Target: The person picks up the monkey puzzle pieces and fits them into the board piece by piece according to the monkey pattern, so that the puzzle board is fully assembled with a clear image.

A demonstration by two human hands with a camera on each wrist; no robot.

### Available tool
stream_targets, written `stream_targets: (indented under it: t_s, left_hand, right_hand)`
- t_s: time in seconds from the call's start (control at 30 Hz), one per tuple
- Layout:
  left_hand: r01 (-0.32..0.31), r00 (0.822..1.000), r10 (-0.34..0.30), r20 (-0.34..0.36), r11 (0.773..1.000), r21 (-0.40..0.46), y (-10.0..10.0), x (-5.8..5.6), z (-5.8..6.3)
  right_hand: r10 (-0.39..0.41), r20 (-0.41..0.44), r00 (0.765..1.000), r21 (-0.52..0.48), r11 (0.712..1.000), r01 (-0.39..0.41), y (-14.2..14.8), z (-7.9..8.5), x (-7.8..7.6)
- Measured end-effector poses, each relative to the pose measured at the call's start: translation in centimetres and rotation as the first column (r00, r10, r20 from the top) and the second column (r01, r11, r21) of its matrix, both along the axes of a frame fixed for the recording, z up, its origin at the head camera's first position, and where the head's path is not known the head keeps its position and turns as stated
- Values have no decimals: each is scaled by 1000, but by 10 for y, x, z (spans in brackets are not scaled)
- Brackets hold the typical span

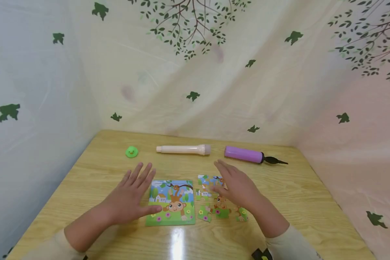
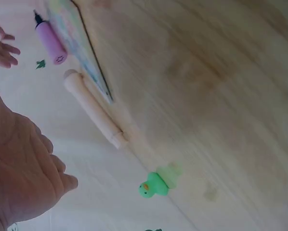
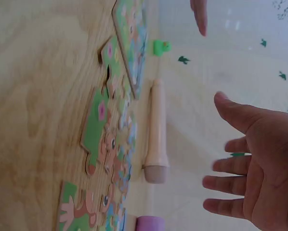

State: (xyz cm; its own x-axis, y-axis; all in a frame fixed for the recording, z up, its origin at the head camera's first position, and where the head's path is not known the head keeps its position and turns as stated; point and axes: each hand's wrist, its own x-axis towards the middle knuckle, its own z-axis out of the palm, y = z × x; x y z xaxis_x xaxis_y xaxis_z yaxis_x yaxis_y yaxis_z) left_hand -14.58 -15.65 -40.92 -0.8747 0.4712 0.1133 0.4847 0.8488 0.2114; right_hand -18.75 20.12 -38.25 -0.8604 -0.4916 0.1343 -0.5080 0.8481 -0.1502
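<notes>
My left hand [image 1: 126, 198] is spread over the left side of a square monkey picture board [image 1: 173, 213], holding nothing; its thumb overlaps the picture in the head view. Above several loose jigsaw pieces [image 1: 204, 213] is my right hand [image 1: 238, 186], fingers extended and nothing in its grasp. Seen from the right wrist, the pieces [image 3: 98, 120] lie flat beside the board [image 3: 129, 33], and the right hand [image 3: 264, 163] is raised with its fingers apart. The left wrist view shows the left palm [image 2: 23, 168] beside the camera, also without anything in it.
Along the back of the wooden table [image 1: 94, 169] lie a green toy duck [image 1: 131, 152], a pale tube with a grey end [image 1: 183, 149] and a purple pump with a black nozzle [image 1: 243, 154]. A leaf-patterned cloth [image 1: 169, 108] hangs behind and at both sides.
</notes>
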Motion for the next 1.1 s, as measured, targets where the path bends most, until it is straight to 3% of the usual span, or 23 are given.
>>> stream_targets:
  t_s: [0.23,0.43,0.67,0.87,1.1]
  left_hand:
    - [72,992,-64,112,995,-68,-6,-7,-13]
    - [92,978,-66,199,988,-126,-7,-10,-23]
    - [108,961,-74,266,987,-116,-6,-12,-24]
    - [99,944,-52,325,987,-130,-7,-11,-24]
    - [88,946,-37,323,986,-144,-6,-12,-29]
  right_hand:
    - [19,147,989,131,991,-39,-12,-13,-39]
    - [99,189,977,140,982,-127,-20,-28,-60]
    - [137,198,970,160,972,-170,-23,-41,-69]
    - [159,196,968,145,971,-189,-25,-44,-70]
    - [190,125,974,157,965,-209,-24,-43,-71]
